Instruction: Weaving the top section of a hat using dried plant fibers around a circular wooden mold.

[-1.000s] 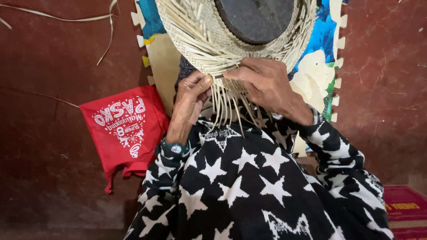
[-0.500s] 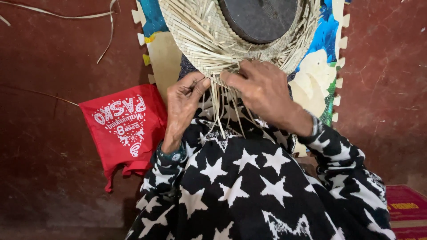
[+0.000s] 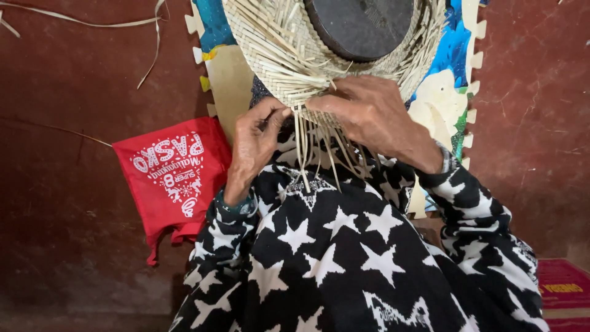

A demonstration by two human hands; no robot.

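- The woven straw piece (image 3: 289, 55) is a pale, round plaited mat of flat strips, worked in a tight criss-cross around a dark round disc (image 3: 359, 24) that sits at its middle.
- Its near edge is unfinished: loose straw ends (image 3: 307, 154) hang down from that edge in a ragged fringe, some straight, some splayed.
- The woven piece lies at the top of the view, over a colourful foam puzzle mat (image 3: 445, 92), with its near edge at the person's hands.
- The left hand (image 3: 255, 144) is just below the woven piece's near edge, thumb and fingers pinched together on one or two of the hanging strips.
- The right hand (image 3: 372, 110) lies on the near edge beside the left hand, fingers curled closed over the plaited rim and pressing it.
- Both arms wear a black sleeve with white stars (image 3: 344, 258), which fills the view below the woven piece.
- Left of the woven piece, a red cloth bag (image 3: 172, 178) with white print lies on the dark red floor (image 3: 67, 86).
- A long stray strip (image 3: 92, 21) lies on the floor up left of the woven piece.
- The far half of the woven piece and the disc are cut off by the top edge.
- The right hand's fingertips are hidden under the straw, so exactly which strips they grip cannot be made out.
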